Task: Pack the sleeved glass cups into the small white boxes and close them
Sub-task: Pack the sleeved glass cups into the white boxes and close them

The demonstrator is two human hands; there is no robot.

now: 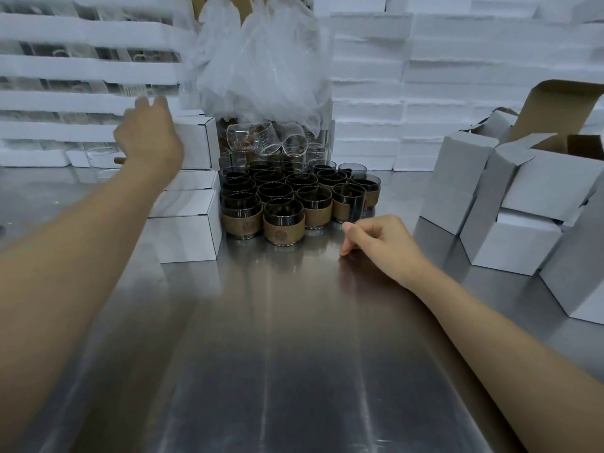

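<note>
Several dark glass cups with brown sleeves point(283, 223) stand packed together at the middle of the steel table point(277, 338). Closed small white boxes point(188, 220) are stacked to their left. My left hand point(148, 134) reaches up over the top box of that stack, fingers extended, holding nothing. My right hand point(380, 238) rests on the table just right of the cups, fingers loosely curled, holding nothing. Open, empty white boxes point(519, 223) stand at the right.
Clear unsleeved glasses point(268, 140) lie piled behind the cups under a heap of thin plastic bags point(258, 60). White foam trays point(457, 76) are stacked along the back. A clear glass point(99, 158) stands at the far left.
</note>
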